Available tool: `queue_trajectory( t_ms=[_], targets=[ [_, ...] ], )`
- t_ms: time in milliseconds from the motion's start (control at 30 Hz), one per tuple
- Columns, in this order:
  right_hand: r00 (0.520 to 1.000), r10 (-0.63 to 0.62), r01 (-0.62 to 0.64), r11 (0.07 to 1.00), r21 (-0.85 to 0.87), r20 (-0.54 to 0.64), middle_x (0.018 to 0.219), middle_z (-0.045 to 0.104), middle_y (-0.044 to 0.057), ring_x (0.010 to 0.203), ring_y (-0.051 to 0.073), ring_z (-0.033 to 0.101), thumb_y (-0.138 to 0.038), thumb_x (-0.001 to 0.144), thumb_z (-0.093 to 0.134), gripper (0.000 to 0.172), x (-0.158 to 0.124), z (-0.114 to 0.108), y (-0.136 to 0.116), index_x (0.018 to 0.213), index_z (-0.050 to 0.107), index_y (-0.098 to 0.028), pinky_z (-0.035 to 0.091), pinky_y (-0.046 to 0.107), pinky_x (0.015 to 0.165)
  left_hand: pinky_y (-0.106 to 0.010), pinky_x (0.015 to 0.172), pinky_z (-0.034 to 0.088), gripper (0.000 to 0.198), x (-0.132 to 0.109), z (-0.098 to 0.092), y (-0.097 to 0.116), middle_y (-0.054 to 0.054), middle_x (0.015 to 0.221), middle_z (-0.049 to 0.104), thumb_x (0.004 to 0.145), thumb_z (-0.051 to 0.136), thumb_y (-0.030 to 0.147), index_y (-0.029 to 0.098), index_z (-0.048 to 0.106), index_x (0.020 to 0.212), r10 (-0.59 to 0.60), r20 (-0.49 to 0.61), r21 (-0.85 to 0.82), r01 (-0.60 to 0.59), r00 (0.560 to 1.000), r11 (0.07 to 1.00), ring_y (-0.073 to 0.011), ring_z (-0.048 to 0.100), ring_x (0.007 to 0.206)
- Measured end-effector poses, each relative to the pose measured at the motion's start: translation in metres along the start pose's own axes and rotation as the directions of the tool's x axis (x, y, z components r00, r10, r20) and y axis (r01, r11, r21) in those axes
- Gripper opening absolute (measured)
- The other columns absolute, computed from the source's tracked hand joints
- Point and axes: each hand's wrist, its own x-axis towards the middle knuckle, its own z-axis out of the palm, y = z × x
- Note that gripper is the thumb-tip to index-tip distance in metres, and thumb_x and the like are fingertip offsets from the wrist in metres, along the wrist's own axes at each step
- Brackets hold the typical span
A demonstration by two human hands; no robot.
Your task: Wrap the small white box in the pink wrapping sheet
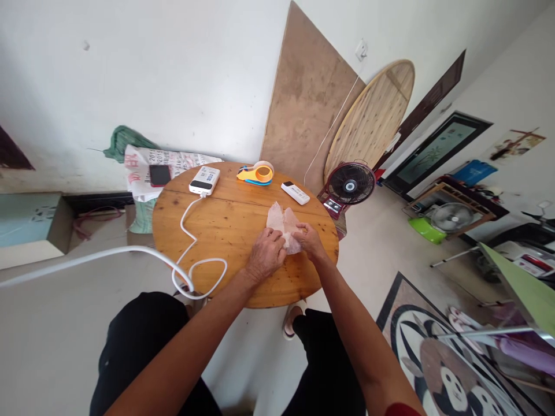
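A crumpled, translucent whitish-pink sheet (pixel 281 221), thin plastic or paper by its look, lies on the round wooden table (pixel 234 231) near its right front. My left hand (pixel 266 253) has its fingers curled onto the sheet's left lower edge. On the other side my right hand (pixel 309 239) pinches the right edge between thumb and fingers. Whether anything is wrapped inside the sheet I cannot tell. Just beyond it lies a white remote-like device (pixel 295 193) with a printed label.
At the table's far side are a yellow-and-blue tape dispenser (pixel 256 173) and a white power bank (pixel 204 180) with a looping white cable (pixel 208 261). A dark phone (pixel 160 175) rests on a printed sack (pixel 137 167). A fan (pixel 350 184) stands right of the table.
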Motion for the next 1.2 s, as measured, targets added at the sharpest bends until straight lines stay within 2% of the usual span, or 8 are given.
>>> queue_trajectory(
  t_ms=[267, 500, 700, 867, 967, 1067, 1200],
  targets=[
    [0.999, 0.037, -0.038, 0.996, 0.081, 0.014, 0.067, 0.058, -0.001, 0.054, 0.014, 0.051, -0.03, 0.058, 0.06, 0.05, 0.0, 0.001, -0.006, 0.106, 0.055, -0.015, 0.043, 0.026, 0.051, -0.04, 0.088, 0.044, 0.017, 0.0, -0.002, 0.001, -0.007, 0.097, 0.06, 0.078, 0.049, 0.01, 0.018, 0.061, 0.086, -0.003, 0.016, -0.004, 0.003, 1.0, 1.0, -0.0242, 0.048, 0.097],
    [0.998, 0.056, -0.06, 0.992, 0.11, 0.033, 0.062, 0.055, -0.004, 0.051, 0.012, 0.048, -0.028, 0.057, 0.06, 0.044, 0.003, 0.0, -0.005, 0.099, 0.057, -0.016, 0.041, 0.024, 0.049, -0.04, 0.085, 0.043, 0.037, -0.001, 0.0, -0.001, -0.007, 0.099, 0.06, 0.077, 0.048, 0.009, 0.021, 0.06, 0.11, 0.033, 0.025, 0.012, -0.033, 0.999, 0.999, -0.025, 0.047, 0.097],
    [0.995, 0.057, -0.069, 0.984, 0.167, 0.077, 0.064, 0.057, -0.004, 0.053, 0.012, 0.05, -0.028, 0.057, 0.061, 0.047, -0.002, 0.003, -0.014, 0.102, 0.057, -0.015, 0.043, 0.024, 0.052, -0.042, 0.082, 0.042, 0.028, -0.001, -0.001, -0.002, -0.008, 0.098, 0.057, 0.078, 0.051, 0.012, 0.023, 0.064, 0.1, 0.053, 0.073, 0.094, -0.06, 0.996, 0.994, -0.0264, 0.045, 0.095],
    [0.987, -0.035, -0.005, 0.968, 0.253, 0.156, 0.065, 0.057, -0.004, 0.053, 0.011, 0.05, -0.033, 0.059, 0.065, 0.05, -0.003, 0.008, -0.018, 0.105, 0.054, -0.016, 0.043, 0.024, 0.052, -0.043, 0.084, 0.042, 0.029, 0.0, 0.002, -0.003, -0.01, 0.098, 0.056, 0.08, 0.049, 0.013, 0.022, 0.064, 0.103, 0.074, 0.078, 0.08, -0.08, 0.994, 0.994, -0.0262, 0.045, 0.094],
    [0.983, -0.079, 0.043, 0.976, 0.212, 0.163, 0.06, 0.052, -0.007, 0.05, 0.01, 0.046, -0.033, 0.061, 0.065, 0.049, -0.001, 0.01, -0.021, 0.106, 0.053, -0.017, 0.039, 0.022, 0.048, -0.043, 0.086, 0.042, 0.032, 0.0, 0.003, -0.003, -0.01, 0.1, 0.057, 0.079, 0.048, 0.012, 0.021, 0.061, 0.108, 0.067, 0.071, 0.049, -0.071, 0.995, 0.996, -0.0263, 0.046, 0.095],
    [0.979, -0.105, 0.078, 0.986, 0.15, 0.176, 0.054, 0.044, -0.01, 0.045, 0.008, 0.04, -0.032, 0.063, 0.063, 0.05, 0.0, 0.01, -0.026, 0.11, 0.053, -0.018, 0.033, 0.02, 0.045, -0.042, 0.086, 0.043, 0.036, 0.0, 0.003, -0.002, -0.01, 0.1, 0.058, 0.079, 0.047, 0.011, 0.018, 0.055, 0.113, 0.009, 0.039, 0.017, -0.009, 0.999, 1.0, -0.0259, 0.048, 0.096],
    [0.973, -0.135, 0.124, 0.99, 0.068, 0.186, 0.053, 0.04, -0.011, 0.045, 0.008, 0.037, -0.032, 0.064, 0.061, 0.052, 0.002, 0.009, -0.03, 0.114, 0.053, -0.017, 0.03, 0.021, 0.045, -0.04, 0.085, 0.045, 0.025, 0.0, 0.003, -0.001, -0.009, 0.096, 0.06, 0.078, 0.048, 0.01, 0.018, 0.058, 0.1, -0.04, 0.016, -0.011, 0.04, 0.999, 0.999, -0.0254, 0.05, 0.096]
  ],
)
